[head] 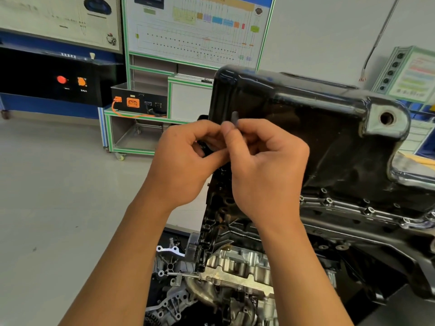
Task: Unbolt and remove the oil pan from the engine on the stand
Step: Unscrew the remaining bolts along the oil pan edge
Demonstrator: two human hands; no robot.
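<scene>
The glossy black oil pan [306, 118] sits on top of the inverted engine [237, 274] at centre right, its drain hole [386, 118] facing me. Several bolts [327, 201] stand along the pan's flange on the right. My left hand [188, 161] and my right hand [266, 165] meet in front of the pan's near left corner. My right fingers pinch a small dark part, seemingly a bolt [234, 118], whose tip sticks up above them. My left fingers are curled close against it; whether they grip anything is hidden.
A black control cabinet [58, 78] with a red and an orange button stands at the back left. Behind the engine is a green-framed wiring board [195, 31] on a wheeled cart [131, 137] holding a black box with orange connectors. Bare grey floor [58, 196] lies to the left.
</scene>
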